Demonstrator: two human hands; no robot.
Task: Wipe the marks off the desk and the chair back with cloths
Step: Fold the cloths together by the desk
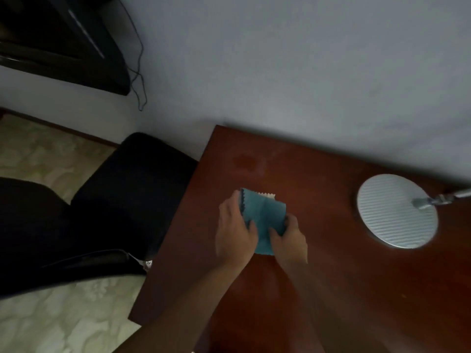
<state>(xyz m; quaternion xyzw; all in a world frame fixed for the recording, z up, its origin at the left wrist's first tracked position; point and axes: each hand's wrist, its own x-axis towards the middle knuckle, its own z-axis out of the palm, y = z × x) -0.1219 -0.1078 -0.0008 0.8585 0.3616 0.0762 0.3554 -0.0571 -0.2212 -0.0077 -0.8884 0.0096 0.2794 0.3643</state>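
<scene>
Both hands, the left hand [235, 231] and right hand [290, 238], pinch a blue cloth [262, 212] on the counter [331, 276], apparently readying it; next comes rubbing the pale smudge [248, 161] beyond.

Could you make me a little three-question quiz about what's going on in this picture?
1. True or false: both hands, left and right, hold the blue cloth.
2. What sits on the desk to the right of the cloth? A) a mug B) a round lamp base C) a book
3. Fill in: the black ____ stands left of the desk.

Key: 1 true; 2 B; 3 chair.
</scene>
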